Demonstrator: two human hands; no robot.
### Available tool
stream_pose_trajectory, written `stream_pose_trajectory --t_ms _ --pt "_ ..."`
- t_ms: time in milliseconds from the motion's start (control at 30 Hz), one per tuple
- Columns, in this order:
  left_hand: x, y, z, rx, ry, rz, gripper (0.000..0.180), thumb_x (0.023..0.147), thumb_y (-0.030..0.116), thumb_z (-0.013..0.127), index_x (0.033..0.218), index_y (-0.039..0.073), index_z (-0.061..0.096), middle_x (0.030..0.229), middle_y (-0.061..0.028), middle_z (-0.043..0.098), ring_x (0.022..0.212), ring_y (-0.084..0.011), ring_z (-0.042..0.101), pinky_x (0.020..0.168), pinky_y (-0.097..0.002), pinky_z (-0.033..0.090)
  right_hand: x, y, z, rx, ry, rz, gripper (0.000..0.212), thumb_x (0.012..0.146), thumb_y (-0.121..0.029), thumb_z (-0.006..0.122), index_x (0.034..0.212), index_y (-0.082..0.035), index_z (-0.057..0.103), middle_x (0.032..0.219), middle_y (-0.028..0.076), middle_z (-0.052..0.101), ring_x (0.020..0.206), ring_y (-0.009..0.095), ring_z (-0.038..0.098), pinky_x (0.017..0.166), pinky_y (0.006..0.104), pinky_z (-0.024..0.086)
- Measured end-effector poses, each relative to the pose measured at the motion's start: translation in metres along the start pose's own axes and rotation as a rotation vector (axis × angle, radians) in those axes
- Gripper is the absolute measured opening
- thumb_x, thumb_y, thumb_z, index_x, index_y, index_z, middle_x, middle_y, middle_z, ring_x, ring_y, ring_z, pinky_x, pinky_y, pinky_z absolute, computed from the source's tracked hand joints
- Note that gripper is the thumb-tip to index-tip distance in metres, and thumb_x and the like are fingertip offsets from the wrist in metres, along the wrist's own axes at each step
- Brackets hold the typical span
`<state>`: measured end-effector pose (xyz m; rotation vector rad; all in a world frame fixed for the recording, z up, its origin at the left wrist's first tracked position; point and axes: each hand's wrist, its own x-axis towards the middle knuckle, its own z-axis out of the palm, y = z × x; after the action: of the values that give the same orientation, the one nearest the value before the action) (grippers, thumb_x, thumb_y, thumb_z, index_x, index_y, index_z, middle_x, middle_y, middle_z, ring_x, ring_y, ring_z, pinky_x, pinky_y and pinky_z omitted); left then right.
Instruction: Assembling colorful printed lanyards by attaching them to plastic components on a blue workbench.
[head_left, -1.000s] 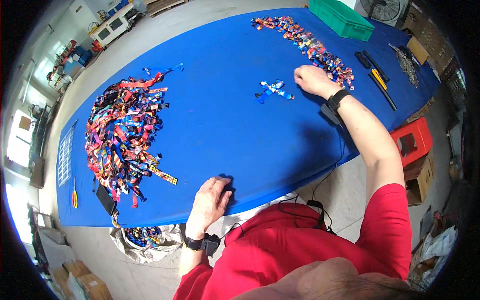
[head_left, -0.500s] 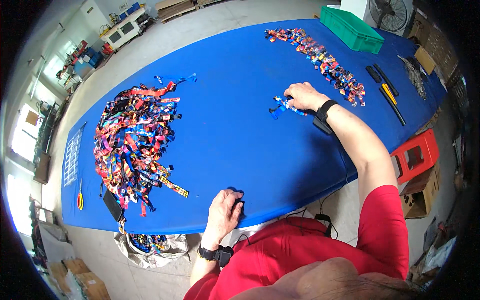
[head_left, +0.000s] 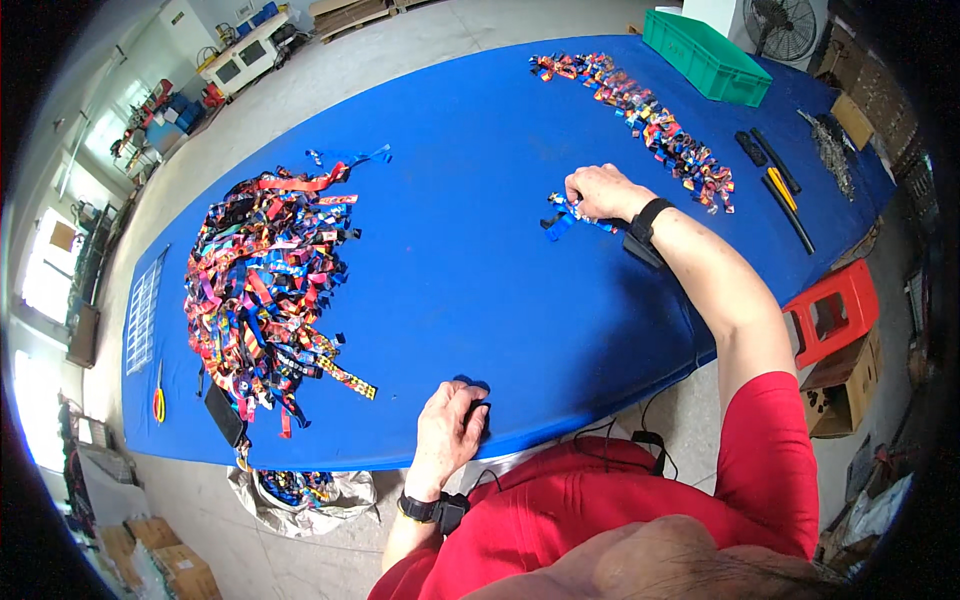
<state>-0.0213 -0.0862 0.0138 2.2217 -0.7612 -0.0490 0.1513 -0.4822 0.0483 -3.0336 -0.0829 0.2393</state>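
Note:
My right hand is closed on a short patterned strap on the blue table. The strap's blue and dark ends stick out to the left and below the fingers; the gripped part is hidden. My left hand rests at the table's near edge, fingers loosely bent and thumb apart, with nothing visible in it. A big tangled heap of colourful printed straps lies on the left. Beyond my right hand, a long row of small bunched straps runs from the far middle toward the right.
The blue table also bears a green crate, black rods, a yellow-and-black tool and yellow-handled scissors. A sack of straps stands below the near left edge. A red stool stands at right.
My right hand and the strap stay in nearly the same place, with only a very slight shift of the fingers. My left hand has not visibly moved.

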Motion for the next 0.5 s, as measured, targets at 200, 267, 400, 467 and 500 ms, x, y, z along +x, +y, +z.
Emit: stream_pose_trajectory --t_ms 200,267,400,467,500 --pt "0.0 0.0004 0.0011 0.01 0.003 0.007 0.022 0.079 0.003 0.068 0.101 0.006 0.065 0.096 -0.0144 0.061 0.09 -0.0316 0.062 0.08 -0.0367 0.05 -0.0003 0.0008 -0.0024 0.017 -0.002 -0.023 0.016 0.075 -0.011 0.067 0.091 -0.014 0.062 0.091 0.006 0.067 0.097 0.027 0.063 0.089 0.0456 0.04" --pt "-0.0003 0.0005 0.0009 0.02 0.004 0.018 0.022 0.079 0.004 0.068 0.1 0.006 0.065 0.096 -0.0145 0.061 0.09 -0.0319 0.062 0.08 -0.0368 0.05 -0.0019 -0.0013 -0.0044 0.017 -0.008 -0.035 0.015 0.076 -0.01 0.067 0.088 -0.014 0.061 0.089 0.006 0.067 0.096 0.027 0.063 0.093 0.0469 0.039" --pt "-0.0015 0.0011 0.0011 0.018 -0.002 -0.009 0.022 0.079 0.006 0.068 0.101 0.006 0.065 0.097 -0.0136 0.061 0.093 -0.0319 0.061 0.082 -0.0385 0.05 -0.0054 -0.0045 -0.0092 0.026 -0.049 -0.043 0.016 0.075 -0.009 0.066 0.089 -0.013 0.059 0.089 0.006 0.067 0.096 0.027 0.063 0.104 0.0531 0.03" --pt "-0.0017 0.0016 0.0011 0.02 -0.005 -0.008 0.023 0.079 0.009 0.068 0.102 0.006 0.065 0.097 -0.0126 0.061 0.095 -0.0317 0.06 0.084 -0.0399 0.049 -0.0064 -0.0029 -0.0082 0.034 -0.051 -0.041 0.017 0.075 -0.009 0.066 0.09 -0.013 0.059 0.089 0.006 0.067 0.096 0.026 0.063 0.107 0.0549 0.027" --pt "-0.0014 0.0026 0.0008 0.013 -0.009 -0.02 0.023 0.079 0.009 0.068 0.102 0.006 0.065 0.097 -0.0127 0.061 0.095 -0.0316 0.06 0.084 -0.04 0.049 -0.0069 -0.0022 -0.0071 0.044 -0.035 -0.052 0.017 0.076 -0.009 0.066 0.091 -0.013 0.058 0.088 0.006 0.067 0.096 0.026 0.063 0.107 0.0548 0.027"
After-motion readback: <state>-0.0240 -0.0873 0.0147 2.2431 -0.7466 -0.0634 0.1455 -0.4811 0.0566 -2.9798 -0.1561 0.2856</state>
